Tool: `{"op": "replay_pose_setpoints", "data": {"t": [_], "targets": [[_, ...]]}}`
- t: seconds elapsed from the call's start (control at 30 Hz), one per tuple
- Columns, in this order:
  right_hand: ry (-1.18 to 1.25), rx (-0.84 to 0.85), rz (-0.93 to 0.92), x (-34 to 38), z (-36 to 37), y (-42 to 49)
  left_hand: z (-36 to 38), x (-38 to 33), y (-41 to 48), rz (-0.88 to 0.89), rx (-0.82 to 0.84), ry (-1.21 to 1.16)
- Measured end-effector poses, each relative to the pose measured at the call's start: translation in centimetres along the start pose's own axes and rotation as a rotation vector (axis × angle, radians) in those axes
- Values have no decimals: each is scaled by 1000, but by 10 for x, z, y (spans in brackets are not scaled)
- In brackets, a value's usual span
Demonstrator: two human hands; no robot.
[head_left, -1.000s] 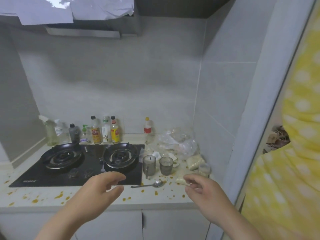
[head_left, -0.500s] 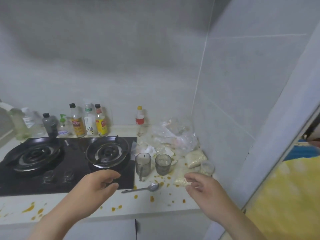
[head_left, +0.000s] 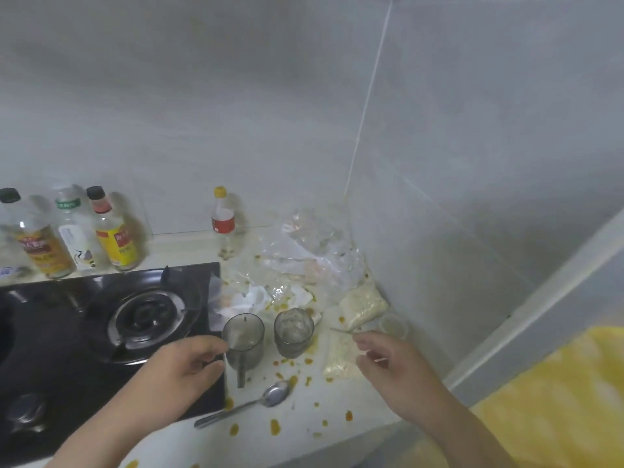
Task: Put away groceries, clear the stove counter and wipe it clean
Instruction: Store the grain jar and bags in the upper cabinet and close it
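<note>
The white counter (head_left: 304, 420) beside the black gas stove (head_left: 101, 332) is spattered with orange sauce. On it stand a grey handled cup (head_left: 243, 342) and a grey glass (head_left: 293, 332), with a metal spoon (head_left: 250, 403) lying in front. Two bags of pale grains (head_left: 363, 305) (head_left: 337, 359) lie near the right wall, behind them crumpled clear plastic bags (head_left: 314, 251) and white wrappers (head_left: 250, 298). My left hand (head_left: 182, 369) hovers at the cup's left side, fingers apart, holding nothing. My right hand (head_left: 395, 369) hovers open just over the nearer grain bag.
Sauce bottles (head_left: 114, 231) line the back wall left of a small red-labelled bottle (head_left: 223, 221). A small clear tub (head_left: 393, 325) sits by the right wall. Tiled walls close the corner. A yellow cloth (head_left: 557, 400) hangs at lower right.
The view has dropped and closed in on the counter's right corner. Both hands have reached forward, the left up to the handled cup, the right over the grain bags.
</note>
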State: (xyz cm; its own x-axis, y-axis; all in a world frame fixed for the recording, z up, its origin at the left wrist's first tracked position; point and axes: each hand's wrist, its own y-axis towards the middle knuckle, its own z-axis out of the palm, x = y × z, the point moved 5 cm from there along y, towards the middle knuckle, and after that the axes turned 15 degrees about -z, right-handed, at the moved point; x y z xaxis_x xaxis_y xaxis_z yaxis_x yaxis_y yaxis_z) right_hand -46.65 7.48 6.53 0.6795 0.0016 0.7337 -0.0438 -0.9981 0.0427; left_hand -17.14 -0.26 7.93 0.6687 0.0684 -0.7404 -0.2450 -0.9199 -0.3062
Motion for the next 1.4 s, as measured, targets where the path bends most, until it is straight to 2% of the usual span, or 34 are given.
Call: {"op": "replay_pose_setpoints", "data": {"t": [0.2, 0.5, 0.67, 0.87, 1.0, 1.1, 1.2, 1.4], "targets": [[4, -31, 58, -30, -21, 8, 25, -17, 37, 23, 37, -27], [-5, -5, 75, -96, -51, 30, 74, -48, 62, -51, 87, -13], [-62, 26, 116, -130, -59, 44, 97, -63, 70, -71, 54, -29], [-150, 55, 62, -139, -54, 59, 126, -64, 74, -122, 98, -34], [-252, 2, 0, -142, -55, 69, 139, -57, 82, -149, 115, -46], [-342, 89, -17, -150, -47, 78, 145, -52, 87, -180, 95, -59], [-289, 181, 64, -161, -37, 85, 148, -52, 88, -170, 92, -62], [-264, 210, 140, -182, -32, 103, 149, -48, 91, -187, 92, -77]]}}
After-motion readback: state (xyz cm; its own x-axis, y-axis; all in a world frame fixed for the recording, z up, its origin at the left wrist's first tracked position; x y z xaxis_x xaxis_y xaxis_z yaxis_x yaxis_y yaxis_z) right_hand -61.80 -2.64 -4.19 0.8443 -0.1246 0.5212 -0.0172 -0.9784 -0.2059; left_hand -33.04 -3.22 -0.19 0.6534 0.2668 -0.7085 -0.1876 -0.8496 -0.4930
